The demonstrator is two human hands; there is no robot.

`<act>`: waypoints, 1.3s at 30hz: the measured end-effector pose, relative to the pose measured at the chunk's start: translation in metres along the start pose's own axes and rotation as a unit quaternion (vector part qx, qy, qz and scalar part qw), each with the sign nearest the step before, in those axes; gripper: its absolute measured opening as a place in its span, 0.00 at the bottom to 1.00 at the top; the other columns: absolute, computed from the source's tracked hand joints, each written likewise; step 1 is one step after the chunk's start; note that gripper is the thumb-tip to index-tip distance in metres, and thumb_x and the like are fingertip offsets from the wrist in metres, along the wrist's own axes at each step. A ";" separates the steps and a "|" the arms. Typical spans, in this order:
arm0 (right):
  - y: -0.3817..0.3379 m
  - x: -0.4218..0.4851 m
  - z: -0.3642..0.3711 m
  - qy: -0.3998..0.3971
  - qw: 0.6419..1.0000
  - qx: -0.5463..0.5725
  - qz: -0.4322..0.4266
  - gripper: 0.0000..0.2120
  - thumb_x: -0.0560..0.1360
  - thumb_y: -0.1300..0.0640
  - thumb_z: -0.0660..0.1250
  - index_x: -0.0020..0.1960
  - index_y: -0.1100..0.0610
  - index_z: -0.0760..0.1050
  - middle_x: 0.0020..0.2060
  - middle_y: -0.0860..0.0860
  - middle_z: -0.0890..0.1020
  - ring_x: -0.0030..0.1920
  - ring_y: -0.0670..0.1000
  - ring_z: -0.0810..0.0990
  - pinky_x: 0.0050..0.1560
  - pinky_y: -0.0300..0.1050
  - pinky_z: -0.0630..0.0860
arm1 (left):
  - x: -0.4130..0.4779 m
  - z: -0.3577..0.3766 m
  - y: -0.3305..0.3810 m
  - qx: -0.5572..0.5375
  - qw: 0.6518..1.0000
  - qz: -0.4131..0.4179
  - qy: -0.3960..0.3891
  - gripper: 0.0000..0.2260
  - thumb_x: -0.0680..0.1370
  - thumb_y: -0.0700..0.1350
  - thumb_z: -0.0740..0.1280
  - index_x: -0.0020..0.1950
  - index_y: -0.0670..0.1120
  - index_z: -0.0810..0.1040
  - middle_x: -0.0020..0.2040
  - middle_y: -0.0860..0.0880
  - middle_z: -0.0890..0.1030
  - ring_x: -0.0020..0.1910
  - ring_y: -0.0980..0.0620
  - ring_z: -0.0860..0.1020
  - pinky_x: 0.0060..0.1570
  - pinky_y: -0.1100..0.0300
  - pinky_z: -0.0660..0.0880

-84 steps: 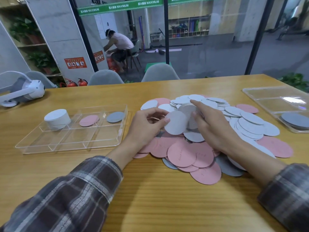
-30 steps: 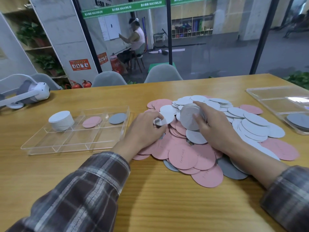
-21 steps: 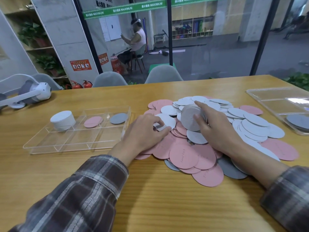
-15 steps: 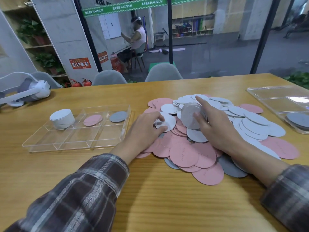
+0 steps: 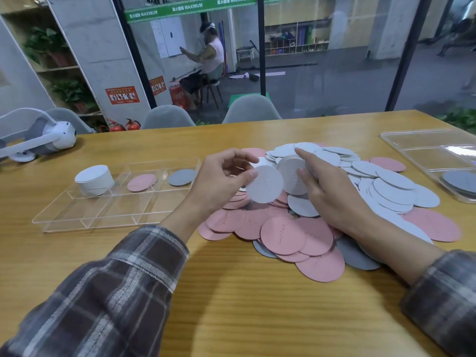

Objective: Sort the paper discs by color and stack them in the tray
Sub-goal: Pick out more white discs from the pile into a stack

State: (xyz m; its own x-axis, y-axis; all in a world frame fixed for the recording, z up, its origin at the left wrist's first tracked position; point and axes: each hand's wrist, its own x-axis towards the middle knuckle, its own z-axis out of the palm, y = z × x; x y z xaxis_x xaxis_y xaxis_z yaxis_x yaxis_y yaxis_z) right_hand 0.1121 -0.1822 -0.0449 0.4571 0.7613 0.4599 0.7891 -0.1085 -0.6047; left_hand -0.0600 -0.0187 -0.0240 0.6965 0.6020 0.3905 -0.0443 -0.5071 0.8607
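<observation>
At left on the counter (image 5: pixel 231 310), a clear tray (image 5: pixel 113 211) holds a white stack (image 5: pixel 94 180), one pink disc (image 5: pixel 142 182) and one grey disc (image 5: pixel 182 177) in separate far compartments. The grip of the left hand (image 5: pixel 219 181) pinches a white disc (image 5: pixel 264 188); that of the right hand (image 5: pixel 332 191) clasps a white bundle (image 5: pixel 291 173) over the loose pile (image 5: pixel 283 235). A green banner (image 5: pixel 190 7) reads "MAXIMUM".

Pale wooden table (image 5: pixel 231 305) fills the foreground, grain running side to side. Far left on it sits a white and grey plastic headset (image 5: pixel 51 139), strap arched above. Two grey moulded shell chairs (image 5: pixel 167 117) (image 5: pixel 251 109) are tucked in at the far edge. Behind them is a glass wall with black frames and a green banner strip (image 5: pixel 190 7) across the top. Through the glass, a person in a pale sleeveless top (image 5: pixel 208 65) sits on a stool. Two red fire extinguishers (image 5: pixel 125 124) stand low beside a red poster (image 5: pixel 122 95), with leafy potted plants (image 5: pixel 69 91) on the shelves at left.
</observation>
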 end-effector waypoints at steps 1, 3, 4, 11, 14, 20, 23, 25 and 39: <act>-0.001 0.000 0.000 -0.001 1.000 0.005 -0.002 0.21 0.84 0.54 0.58 0.77 0.53 0.66 0.62 0.50 0.79 0.63 0.49 0.73 0.60 0.36 0.63 | -0.001 0.001 0.001 -0.005 1.000 0.001 -0.004 0.08 0.77 0.34 0.75 0.55 0.41 0.84 0.44 0.47 0.84 0.42 0.54 0.81 0.45 0.59 0.81; -0.002 0.000 0.000 -0.006 1.000 0.015 -0.008 0.20 0.85 0.55 0.57 0.76 0.52 0.67 0.55 0.45 0.77 0.58 0.45 0.72 0.56 0.33 0.63 | -0.003 0.006 0.000 -0.010 1.000 -0.004 -0.007 0.08 0.76 0.35 0.76 0.54 0.43 0.85 0.43 0.47 0.84 0.42 0.53 0.81 0.46 0.51 0.82; -0.003 -0.001 0.000 -0.009 1.000 0.020 -0.013 0.20 0.85 0.55 0.57 0.76 0.52 0.67 0.53 0.41 0.75 0.55 0.41 0.71 0.55 0.29 0.63 | -0.005 0.009 0.000 -0.012 1.000 -0.012 -0.002 0.08 0.76 0.36 0.76 0.54 0.44 0.85 0.43 0.46 0.84 0.42 0.53 0.81 0.47 0.45 0.82; -0.009 -0.003 0.002 -0.040 0.996 0.069 -0.041 0.19 0.86 0.53 0.54 0.75 0.51 0.69 0.68 0.43 0.76 0.66 0.39 0.72 0.63 0.25 0.62 | -0.014 0.030 -0.006 0.003 0.999 -0.009 0.050 0.09 0.74 0.39 0.79 0.52 0.47 0.85 0.42 0.51 0.85 0.42 0.57 0.82 0.40 0.65 0.77; -0.011 -0.003 0.003 -0.047 0.997 0.032 -0.049 0.21 0.84 0.49 0.58 0.76 0.50 0.67 0.69 0.44 0.75 0.68 0.42 0.71 0.66 0.31 0.64 | -0.013 0.034 -0.007 0.002 0.998 0.005 0.068 0.09 0.74 0.40 0.80 0.51 0.48 0.84 0.43 0.49 0.85 0.43 0.54 0.84 0.41 0.63 0.79; -0.011 -0.004 0.006 -0.061 0.996 -0.015 -0.064 0.24 0.83 0.53 0.63 0.78 0.51 0.64 0.70 0.47 0.75 0.69 0.47 0.72 0.66 0.38 0.64 | -0.012 0.033 -0.009 0.008 0.998 0.027 0.061 0.08 0.74 0.42 0.79 0.51 0.49 0.84 0.42 0.52 0.85 0.44 0.52 0.84 0.50 0.48 0.84; -0.009 -0.003 0.005 -0.057 0.996 -0.036 -0.058 0.24 0.83 0.53 0.61 0.79 0.52 0.62 0.69 0.49 0.75 0.68 0.50 0.72 0.67 0.43 0.67 | -0.008 0.029 -0.009 0.030 0.996 0.047 0.065 0.06 0.76 0.43 0.78 0.51 0.48 0.84 0.44 0.53 0.86 0.45 0.53 0.85 0.51 0.56 0.82; -0.008 -0.001 0.001 -0.041 0.995 -0.074 -0.055 0.25 0.84 0.53 0.59 0.80 0.51 0.60 0.63 0.49 0.75 0.61 0.53 0.74 0.61 0.50 0.71 | -0.004 0.021 -0.012 0.091 0.991 0.054 0.087 0.03 0.78 0.43 0.75 0.52 0.47 0.85 0.47 0.54 0.86 0.47 0.57 0.84 0.54 0.65 0.78; -0.007 0.000 0.001 -0.058 0.986 -0.156 0.000 0.25 0.84 0.52 0.53 0.80 0.49 0.53 0.66 0.50 0.71 0.59 0.61 0.75 0.53 0.61 0.76 | 0.000 0.008 -0.030 0.321 0.946 0.001 0.042 0.21 0.75 0.46 0.78 0.66 0.50 0.80 0.63 0.52 0.79 0.58 0.51 0.77 0.61 0.71 0.64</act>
State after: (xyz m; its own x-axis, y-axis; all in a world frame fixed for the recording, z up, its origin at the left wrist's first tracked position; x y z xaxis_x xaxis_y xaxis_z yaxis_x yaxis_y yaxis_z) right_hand 0.1062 -0.1813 -0.0412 0.4217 0.8269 0.3720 0.8851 -0.2862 -0.3670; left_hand -0.0525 -0.0081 -0.0525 0.6364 0.6335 0.4401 0.4175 -0.7626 0.4941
